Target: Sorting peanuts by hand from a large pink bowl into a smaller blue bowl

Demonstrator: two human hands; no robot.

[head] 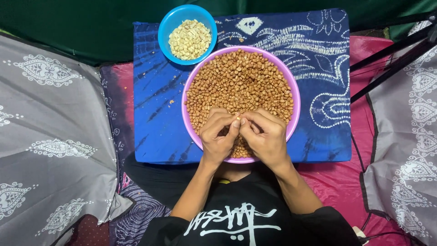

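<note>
Two bare hands meet over the near rim of the round purple plastic basin [295, 98], which is heaped w/ brown skin-on peanuts [239, 82]. We see the left hand [219, 136] and right hand [265, 136] curled inward, knuckles up, thumb and forefinger tips of both pressed together on one small pale peanut kernel [238, 119], pinched between them just above the heap. Other fingers are folded in loosely; whether they hold more nuts underneath we can't tell. Grip looks like a rub-off pinch, prob. why the hands sit right over the basin, so any skin bits drop back in.

Small round blue plastic bowl [166, 41] sits at the far left of the basin, rims touching or nearly so, holding pale skinless peanuts [190, 39]; near enough for a short reach. Both vessels rest on a blue tie-dye patterned cloth [154, 114] covering a flat raised surface, w/ a few crumbs on it left of the basin. Grey printed fabric [50, 136] on both sides, pink sheet [346, 182] below right, black tripod legs [391, 54] upper right. Person wears a black printed tee [236, 218].
</note>
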